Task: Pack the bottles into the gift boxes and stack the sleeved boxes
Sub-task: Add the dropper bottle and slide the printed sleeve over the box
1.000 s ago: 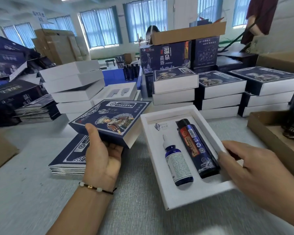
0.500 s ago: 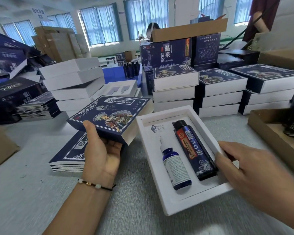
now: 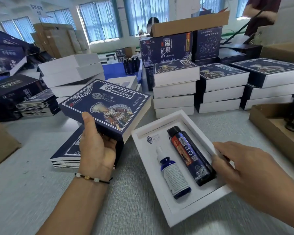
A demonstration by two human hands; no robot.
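The left hand [image 3: 98,146] grips a navy printed sleeve [image 3: 107,107] from below, thumb lying over its near edge, and holds it tilted above the table [image 3: 32,192], just left of the open white gift box [image 3: 161,200]. The right hand [image 3: 248,173] rests on the box's right wall, its fingers curled over the rim beside the dark bottle; whether they truly pinch the wall cannot be told. The box lies flat on the table between the two hands, angled, with two bottles set side by side in its insert: a small blue dropper bottle [image 3: 173,175] with a white cap on the left and a taller dark bottle [image 3: 190,155] with a red label on the right, nearest the right hand. Under the left hand, a low pile of flat navy sleeves [image 3: 66,153] lies on the table. Behind the box stand three stacks of sleeved boxes [image 3: 219,87], and to the left rear a stack of plain white boxes [image 3: 71,70].
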